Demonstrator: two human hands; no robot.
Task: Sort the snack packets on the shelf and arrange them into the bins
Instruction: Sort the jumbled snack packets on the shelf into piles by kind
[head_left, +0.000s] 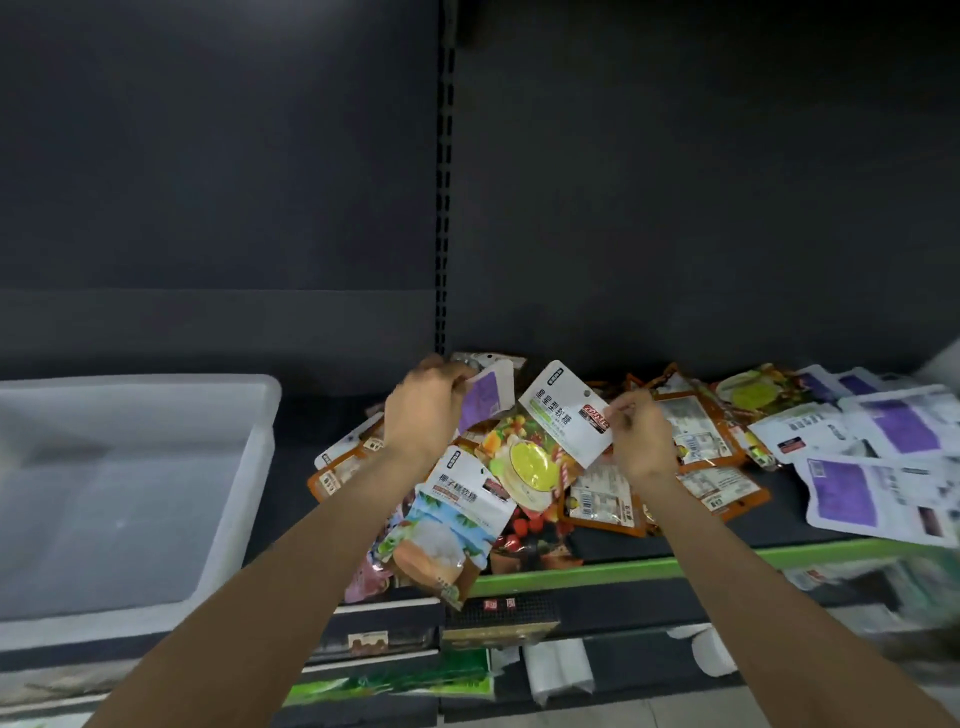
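left hand (423, 410): raised over the back left of the pile, fingers curled, pinching the top edge of a purple-and-white packet (485, 397); that packet hangs tilted, long axis running up-right to down-left.
right hand (641, 434): fingers and thumb pinch the right edge of a yellow fruit packet (545, 447), near its white header.
yellow fruit packet: lifted above the pile, long axis diagonal, white header end pointing up-right toward the shelf back, fruit-picture end pointing down-left; printed face toward the camera.
coconut packet (454, 514): lies at the front of the pile by the left forearm, long axis near upright in view, header end up, lower end hanging past the shelf lip.
pile of snack packets (691, 462): loose heap on the shelf between and behind both hands; orange-edged packets lie back side up, overlapping at mixed angles.
purple-and-white packets at right (883, 457): several lie flat, overlapping, at the right end of the shelf, blurred.
shelf (649, 569): dark deck, green front strip.
bin (130, 499): translucent white plastic, on the shelf left of the pile, well apart from both hands; contents cannot tell.
lower shelves: blurred goods beneath, not readable.
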